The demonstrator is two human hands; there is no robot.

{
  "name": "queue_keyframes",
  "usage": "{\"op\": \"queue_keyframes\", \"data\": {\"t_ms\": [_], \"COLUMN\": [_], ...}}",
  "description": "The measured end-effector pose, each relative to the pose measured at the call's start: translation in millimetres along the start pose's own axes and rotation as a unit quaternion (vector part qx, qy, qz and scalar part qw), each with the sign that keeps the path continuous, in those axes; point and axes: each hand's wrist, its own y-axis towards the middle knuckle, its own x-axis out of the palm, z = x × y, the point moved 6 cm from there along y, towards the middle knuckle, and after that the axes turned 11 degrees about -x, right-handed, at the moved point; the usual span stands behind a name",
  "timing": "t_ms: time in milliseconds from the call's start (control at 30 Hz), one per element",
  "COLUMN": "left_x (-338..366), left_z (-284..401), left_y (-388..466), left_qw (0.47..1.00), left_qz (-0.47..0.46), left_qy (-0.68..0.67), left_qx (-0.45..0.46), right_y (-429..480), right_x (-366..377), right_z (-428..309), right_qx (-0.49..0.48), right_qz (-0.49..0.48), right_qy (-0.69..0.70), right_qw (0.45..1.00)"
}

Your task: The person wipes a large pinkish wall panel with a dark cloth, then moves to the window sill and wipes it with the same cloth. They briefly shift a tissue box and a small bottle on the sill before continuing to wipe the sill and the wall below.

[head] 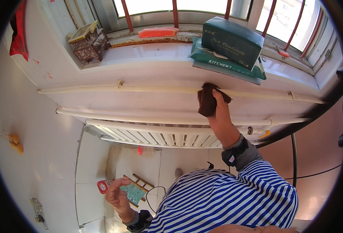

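A folded dark brown cloth (207,102) is gripped in my right hand (221,112), with the thumb lying over it. The cloth is pressed around the upper white wall pipe (159,88), just below the windowsill. Under my right wrist pass a second white pipe (165,119) and the white radiator (171,135). My left hand (118,193) hangs low at the left, fingers curled loosely and nothing visible in it. Beneath that hand, on the floor, are a small stool with a teal patterned seat (133,192) and a red-lidded container (102,186).
On the windowsill, a dark green tissue box (232,42) rests on a green wipes packet (226,62). A brown and yellow box-like ornament (87,42) stands left, and a pink packet (157,32) lies by the window bars. A yellow-handled valve (264,134) juts out right. A red-lidded jar (145,150) lies below the radiator.
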Motion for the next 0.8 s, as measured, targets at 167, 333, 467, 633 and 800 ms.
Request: {"op": "queue_keyframes", "data": {"t_ms": [167, 333, 467, 633, 800], "left_x": [39.6, 69.0, 84.0, 96.4, 89.6], "left_z": [-3.6, -13.5, -25.5, -34.9, -32.9], "left_y": [14.9, 21.0, 18.1, 14.2, 11.7], "left_qw": [0.997, 0.989, 0.978, 0.971, 0.969], "left_qz": [-0.075, -0.135, -0.151, -0.154, -0.146], "left_qy": [0.019, 0.027, 0.086, 0.112, 0.168], "left_qx": [-0.028, -0.05, -0.115, -0.148, -0.108], "right_y": [-15.6, -18.0, -9.2, -25.7, -35.2], "right_x": [-154.4, -272.5, -284.8, -234.7, -178.8], "right_z": [-70.7, -118.4, -105.7, -42.2, 37.2], "right_qx": [-0.173, -0.167, -0.128, -0.084, -0.103], "right_qz": [0.055, -0.015, -0.123, -0.268, -0.335], "right_qy": [-0.344, -0.862, -0.85, -0.856, -0.847], "right_qw": [0.921, 0.479, 0.496, 0.435, 0.399]}}
